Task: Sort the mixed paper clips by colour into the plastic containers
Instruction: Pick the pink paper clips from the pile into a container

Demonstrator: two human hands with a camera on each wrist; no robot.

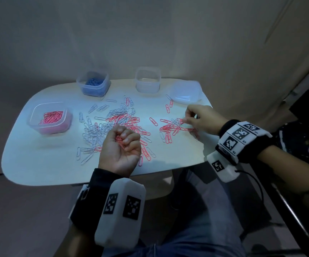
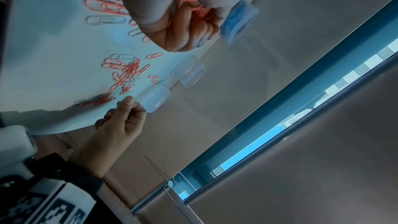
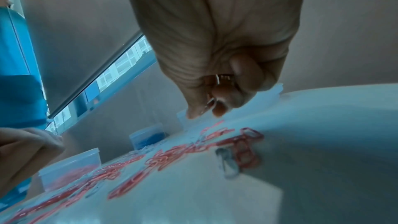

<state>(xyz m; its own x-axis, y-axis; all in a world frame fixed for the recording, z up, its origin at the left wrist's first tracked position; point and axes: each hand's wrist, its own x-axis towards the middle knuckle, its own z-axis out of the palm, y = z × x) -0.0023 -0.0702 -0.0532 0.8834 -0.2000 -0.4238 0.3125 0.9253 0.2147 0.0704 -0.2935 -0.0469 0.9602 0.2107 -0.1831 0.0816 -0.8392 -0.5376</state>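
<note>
A mixed heap of pink and white paper clips (image 1: 116,121) covers the middle of the white table (image 1: 39,164). My left hand (image 1: 124,138) lies palm up over its near side, fingers curled round a bunch of pink clips (image 2: 198,9). A smaller, mostly pink cluster (image 1: 170,127) lies to the right. Just above it, my right hand (image 1: 187,116) has its fingers curled. In the right wrist view it pinches pale clips (image 3: 210,103). The container of pink clips (image 1: 50,117) stands at the left, the container of blue clips (image 1: 93,85) at the back, with an empty clear container (image 1: 147,79) beside it.
A clear lid (image 1: 186,91) lies at the back right corner, just beyond my right hand. Stray clips are scattered toward the table's front edge (image 1: 87,158). A wall with a window blind rises behind the table.
</note>
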